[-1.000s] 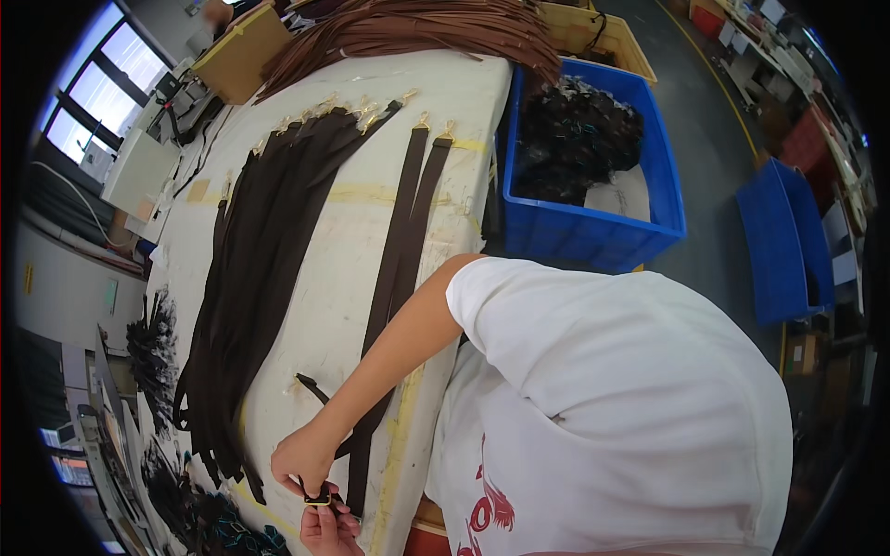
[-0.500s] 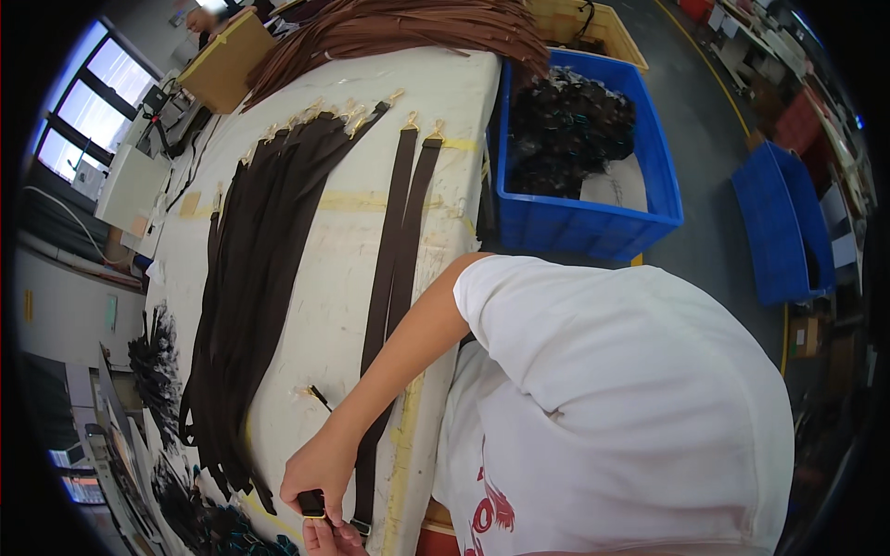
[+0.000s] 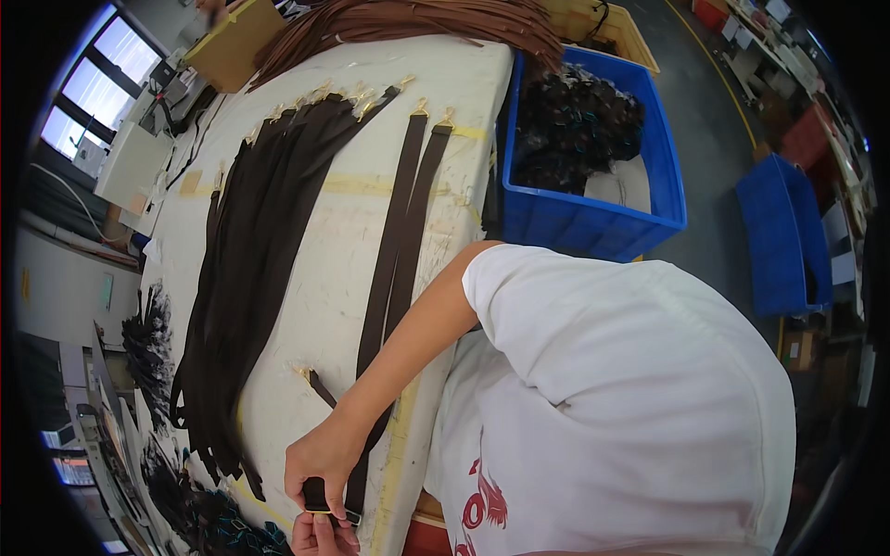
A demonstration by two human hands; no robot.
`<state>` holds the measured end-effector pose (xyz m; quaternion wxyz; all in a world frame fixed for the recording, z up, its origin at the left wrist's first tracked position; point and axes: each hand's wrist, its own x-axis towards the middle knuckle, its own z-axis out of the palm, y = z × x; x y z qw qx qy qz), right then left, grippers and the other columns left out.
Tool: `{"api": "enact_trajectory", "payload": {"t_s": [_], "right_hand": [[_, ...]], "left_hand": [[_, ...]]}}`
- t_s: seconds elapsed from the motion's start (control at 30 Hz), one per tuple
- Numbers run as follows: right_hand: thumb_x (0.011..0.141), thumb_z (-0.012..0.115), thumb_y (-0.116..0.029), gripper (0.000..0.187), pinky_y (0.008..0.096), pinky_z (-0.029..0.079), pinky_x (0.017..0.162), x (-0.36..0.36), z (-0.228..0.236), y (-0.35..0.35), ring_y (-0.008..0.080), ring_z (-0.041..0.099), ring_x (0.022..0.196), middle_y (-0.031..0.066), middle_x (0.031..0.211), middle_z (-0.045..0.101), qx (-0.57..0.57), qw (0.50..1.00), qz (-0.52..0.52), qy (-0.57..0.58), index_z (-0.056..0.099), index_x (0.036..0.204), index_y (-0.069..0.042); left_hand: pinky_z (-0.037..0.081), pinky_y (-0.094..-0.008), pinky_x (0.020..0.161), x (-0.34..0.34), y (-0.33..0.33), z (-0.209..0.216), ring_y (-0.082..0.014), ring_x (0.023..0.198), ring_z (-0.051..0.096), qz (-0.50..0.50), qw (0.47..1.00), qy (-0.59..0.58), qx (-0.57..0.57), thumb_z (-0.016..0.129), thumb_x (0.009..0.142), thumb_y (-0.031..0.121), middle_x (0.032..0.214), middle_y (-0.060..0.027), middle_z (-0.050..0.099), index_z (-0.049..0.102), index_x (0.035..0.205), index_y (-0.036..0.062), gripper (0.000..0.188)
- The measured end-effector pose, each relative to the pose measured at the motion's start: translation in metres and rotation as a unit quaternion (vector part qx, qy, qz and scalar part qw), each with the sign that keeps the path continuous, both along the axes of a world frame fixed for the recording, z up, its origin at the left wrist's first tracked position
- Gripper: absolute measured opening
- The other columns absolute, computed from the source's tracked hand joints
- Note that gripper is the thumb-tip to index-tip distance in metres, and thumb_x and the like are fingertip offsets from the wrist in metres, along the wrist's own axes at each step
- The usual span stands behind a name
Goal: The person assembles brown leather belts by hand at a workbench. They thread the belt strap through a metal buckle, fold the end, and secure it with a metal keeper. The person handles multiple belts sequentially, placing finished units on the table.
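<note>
My right hand [image 3: 324, 452] is closed around a dark brown strap [image 3: 316, 494] at the table's lower part, thumb and fingers on either side of it. Just below, my left hand [image 3: 320, 536] pinches the strap's gold-edged end; its fingertips are close to the right thumb. A small metal buckle [image 3: 352, 518] shows beside the fingers. Near my right forearm lies a short strap length with a gold clasp [image 3: 303, 372], which passes under the arm. Two long dark straps [image 3: 400, 204] with gold clasps lie side by side, partly hidden by that arm.
A thick bundle of dark straps [image 3: 264, 232] with gold clasps lies left on the white table [image 3: 348, 287]. Brown strips [image 3: 408, 23] are heaped at the far end. A blue crate [image 3: 593, 222] of dark pieces stands right of the table. Black bundles [image 3: 213, 519] lie lower left.
More of the strap beside the gold clasp now shows near my right forearm. Both hands keep their hold on the strap, with the left fingers shifted slightly left. The whole view has moved a little.
</note>
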<state>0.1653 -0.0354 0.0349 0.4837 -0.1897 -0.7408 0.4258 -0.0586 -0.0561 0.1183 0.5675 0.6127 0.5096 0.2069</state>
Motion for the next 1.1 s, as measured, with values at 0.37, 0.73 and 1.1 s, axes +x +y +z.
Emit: {"api": "enact_trajectory", "payload": {"t_s": [0.37, 0.73, 1.1], "right_hand": [[0.077, 0.09, -0.015, 0.041, 0.0356, 0.056, 0.078, 0.009, -0.002, -0.017, 0.0235, 0.073, 0.09, 0.0123, 0.096, 0.076, -0.042, 0.998, -0.043, 0.003, 0.068, 0.109, -0.002], [0.081, 0.089, -0.016, 0.042, 0.0317, 0.055, 0.084, 0.02, -0.008, -0.023, 0.0184, 0.071, 0.093, 0.0088, 0.102, 0.076, -0.146, 0.987, -0.052, -0.039, 0.07, 0.115, -0.002], [0.08, 0.092, -0.024, 0.042, 0.0299, 0.053, 0.077, 0.026, -0.003, -0.012, 0.0139, 0.068, 0.084, 0.006, 0.094, 0.075, -0.194, 0.98, -0.002, -0.052, 0.072, 0.11, -0.002]], "left_hand": [[0.047, -0.0239, 0.052, 0.005, -0.004, -0.021, -0.0111, 0.06, 0.063, 0.006, 0.992, -0.001, 0.127, 0.063, 0.104, 0.007, 0.08, -0.0089, 0.071, 0.069, 0.098, -0.0081, 0.017], [0.055, -0.027, 0.057, 0.003, 0.004, -0.057, -0.0155, 0.06, 0.066, 0.018, 0.983, -0.176, -0.043, 0.065, 0.104, 0.009, 0.086, -0.0092, 0.07, 0.062, 0.117, -0.0049, 0.02], [0.052, -0.023, 0.061, 0.008, 0.007, -0.035, -0.0115, 0.07, 0.065, 0.012, 0.989, -0.036, 0.146, 0.066, 0.099, -0.002, 0.106, -0.01, 0.072, 0.067, 0.122, -0.005, 0.024]]}}
